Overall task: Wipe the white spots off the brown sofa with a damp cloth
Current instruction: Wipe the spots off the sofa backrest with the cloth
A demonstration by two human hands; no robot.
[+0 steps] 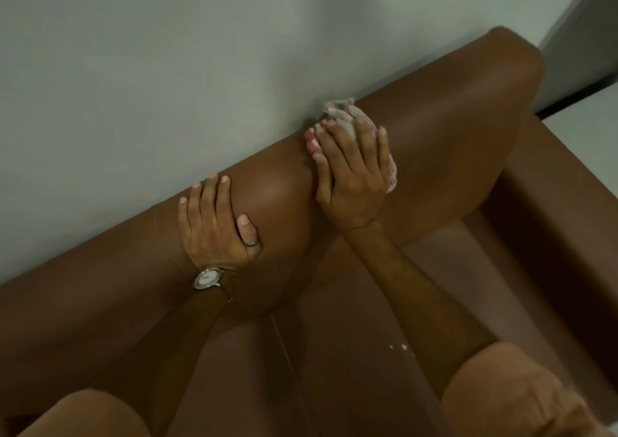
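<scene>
The brown sofa [444,109] runs diagonally across the view, its rounded backrest against a pale wall. My right hand [351,175] presses a crumpled whitish cloth [341,110] flat on the top of the backrest, next to the wall; the cloth shows past my fingertips and beside my little finger. My left hand [214,222], with a ring and a wristwatch, rests spread on the backrest to the left and holds nothing. A few small white spots [399,347] lie on the seat cushion below my right forearm.
The pale grey wall [167,68] stands directly behind the backrest. The sofa's armrest [561,222] rises at the right, with light floor [585,115] beyond it. A seam between two seat cushions [284,343] runs down the middle. My tan sleeves fill the lower corners.
</scene>
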